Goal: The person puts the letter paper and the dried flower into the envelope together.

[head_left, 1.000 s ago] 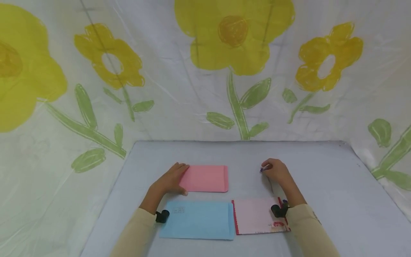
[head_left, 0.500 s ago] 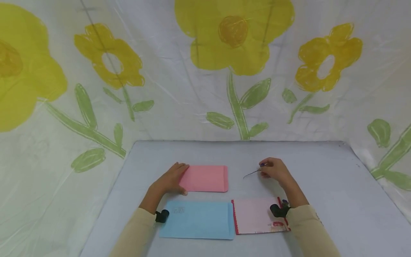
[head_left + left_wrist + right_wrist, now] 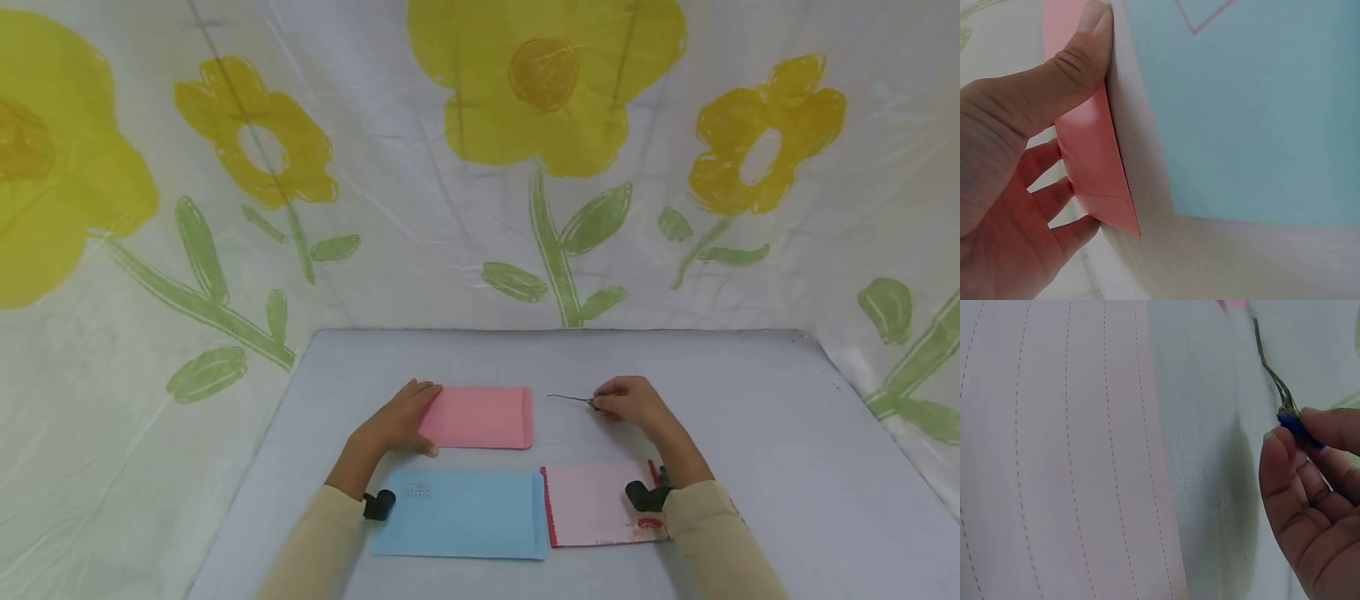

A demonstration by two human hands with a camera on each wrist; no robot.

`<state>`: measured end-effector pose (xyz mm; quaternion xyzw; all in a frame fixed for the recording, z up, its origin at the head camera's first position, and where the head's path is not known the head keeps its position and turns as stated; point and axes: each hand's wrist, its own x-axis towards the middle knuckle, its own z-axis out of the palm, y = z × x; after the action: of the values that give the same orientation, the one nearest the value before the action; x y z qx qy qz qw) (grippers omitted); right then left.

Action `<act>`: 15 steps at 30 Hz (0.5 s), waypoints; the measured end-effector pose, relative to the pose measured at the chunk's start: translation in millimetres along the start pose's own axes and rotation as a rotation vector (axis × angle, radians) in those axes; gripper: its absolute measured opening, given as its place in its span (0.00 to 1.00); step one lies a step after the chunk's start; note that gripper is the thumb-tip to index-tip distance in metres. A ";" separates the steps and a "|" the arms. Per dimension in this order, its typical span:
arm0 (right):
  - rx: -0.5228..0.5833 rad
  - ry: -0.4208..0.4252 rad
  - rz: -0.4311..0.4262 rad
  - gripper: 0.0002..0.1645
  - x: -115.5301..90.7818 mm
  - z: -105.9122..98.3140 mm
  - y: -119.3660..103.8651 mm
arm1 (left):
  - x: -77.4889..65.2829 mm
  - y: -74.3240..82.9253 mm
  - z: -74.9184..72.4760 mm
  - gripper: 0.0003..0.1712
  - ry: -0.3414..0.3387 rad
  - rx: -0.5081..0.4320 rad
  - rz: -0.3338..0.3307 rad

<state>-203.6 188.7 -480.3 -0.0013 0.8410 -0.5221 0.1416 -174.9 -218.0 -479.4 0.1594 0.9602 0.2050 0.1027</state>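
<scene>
My left hand (image 3: 397,421) rests at the left end of a pink envelope (image 3: 483,417) lying on the table. In the left wrist view, the thumb presses along one long edge of it, while the spread fingers (image 3: 1047,197) touch the end. To the right of that envelope, my right hand (image 3: 633,404) pinches a small dried flower (image 3: 1300,429) by its blue head, between thumb and fingertips. Its thin brownish stem (image 3: 568,397) points left, toward the pink envelope, close over the table.
Nearer the person, a light blue envelope (image 3: 472,515) lies beside a pale pink paper (image 3: 588,504) with red edges and dashed lines. The right wrist passes over that paper. Behind the white table (image 3: 720,358) hangs a sheet with printed yellow flowers (image 3: 543,75).
The right hand has moved slightly left and turned the flower, so its stem swung from pointing down toward the person to pointing left. The left hand and the envelopes have stayed put.
</scene>
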 end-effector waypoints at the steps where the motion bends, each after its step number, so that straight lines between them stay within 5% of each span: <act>1: -0.002 -0.014 -0.009 0.14 0.3 0.9 0.4 | 0.1 -0.2 0.2 0.59 -0.002 0.000 0.000; 15: -0.020 -0.090 -0.035 0.11 4.3 18.2 2.2 | 0.1 -1.1 0.5 0.59 0.000 0.003 0.002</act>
<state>-203.1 173.1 -490.8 -0.0407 0.8389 -0.5154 0.1702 -175.2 -218.7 -480.4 0.1607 0.9603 0.2038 0.1023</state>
